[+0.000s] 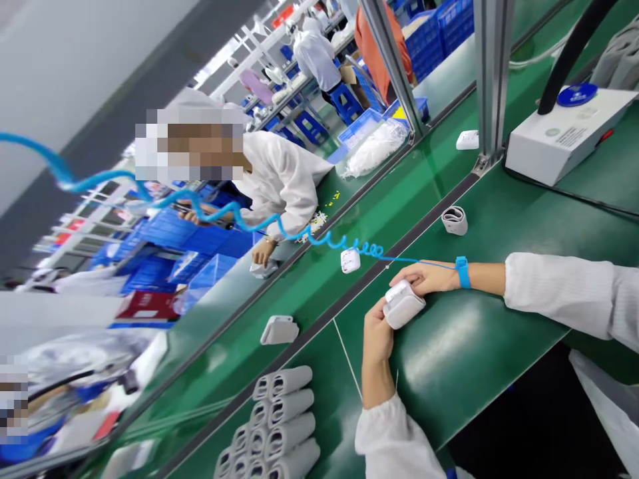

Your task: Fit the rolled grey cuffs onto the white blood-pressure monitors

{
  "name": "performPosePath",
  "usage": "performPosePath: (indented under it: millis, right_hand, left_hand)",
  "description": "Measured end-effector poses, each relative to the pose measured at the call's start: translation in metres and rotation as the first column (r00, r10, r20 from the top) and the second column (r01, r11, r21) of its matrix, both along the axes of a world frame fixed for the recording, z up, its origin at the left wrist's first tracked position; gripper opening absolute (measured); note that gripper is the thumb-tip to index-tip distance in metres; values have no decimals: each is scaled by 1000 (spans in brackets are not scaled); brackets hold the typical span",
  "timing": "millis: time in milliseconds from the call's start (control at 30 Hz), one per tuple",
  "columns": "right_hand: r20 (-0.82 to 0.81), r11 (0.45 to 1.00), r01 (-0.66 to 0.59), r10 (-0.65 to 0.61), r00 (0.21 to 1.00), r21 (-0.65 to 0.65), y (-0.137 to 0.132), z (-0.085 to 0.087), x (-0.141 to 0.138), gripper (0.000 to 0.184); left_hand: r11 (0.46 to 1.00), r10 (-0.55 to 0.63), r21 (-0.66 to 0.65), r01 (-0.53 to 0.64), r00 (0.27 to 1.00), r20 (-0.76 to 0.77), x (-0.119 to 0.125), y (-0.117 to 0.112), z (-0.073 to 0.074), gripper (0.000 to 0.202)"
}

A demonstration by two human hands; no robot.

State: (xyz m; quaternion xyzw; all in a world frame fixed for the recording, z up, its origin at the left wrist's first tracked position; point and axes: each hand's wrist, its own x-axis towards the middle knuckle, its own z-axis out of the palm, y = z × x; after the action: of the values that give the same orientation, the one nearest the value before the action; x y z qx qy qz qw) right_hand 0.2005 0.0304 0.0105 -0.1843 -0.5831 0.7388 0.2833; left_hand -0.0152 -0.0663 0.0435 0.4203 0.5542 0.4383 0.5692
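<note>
Both my hands close on one white and grey rolled cuff with a white device on it (pixel 402 305), held just above the green bench top (pixel 469 352). My left hand (pixel 377 332) grips its near end with fingers curled. My right hand (pixel 428 277) lies over its far side, fingers bent round it. A blue wrist strap (pixel 462 271) sits on my right wrist, with a coiled blue cord (pixel 349 247) running off to the left.
A stack of several rolled grey cuffs (pixel 279 426) lies at the bench's near left. On the green conveyor belt (pixel 399 193) sit a small white unit (pixel 350 260), a grey cuff (pixel 279 330) and another rolled cuff (pixel 454 220). A white box machine (pixel 564 136) stands at right. A person in white works across the belt.
</note>
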Motion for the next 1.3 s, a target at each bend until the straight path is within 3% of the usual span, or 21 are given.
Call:
performPosePath:
  millis: [167,300,567,767,900,1000,1100,1200,1300]
  right_hand:
    - [125,960,0,-36,992,281,-1,9,6,47]
    - [184,910,23,-108,977,414,-4,12,8,47]
    - [138,916,73,-138,981,396,-8,16,12,50]
    - [165,903,84,-168,972,420,-8,12,16,70]
    - [111,963,92,-123,986,254,-6,4,10,64]
    - [52,994,106,-105,993,-12,-6,4,11,54]
    - [3,978,100,-101,995,-185,-9,9,16,57]
    - [21,981,104,-102,995,-165,-15,13,14,59]
    - [48,970,215,-211,976,-109,-18,14,-1,56]
  left_hand:
    - [997,-76,-8,76,995,-67,-3,-5,1,44]
    - [997,-75,25,78,991,-108,-1,-6,5,40]
    - [995,-70,65,79,988,-137,-3,-8,-2,41]
    - [986,-125,94,137,985,-122,-1,-6,-3,43]
    - [989,-63,124,75,994,-92,6,-3,-5,43]
    - [987,96,127,-102,994,49,13,2,-11,56]
    - [949,241,162,-269,955,171,19,8,-17,71]
    - [891,323,269,-365,927,189,25,11,-22,71]
    - [856,356,344,-386,923,149,32,11,-26,65]
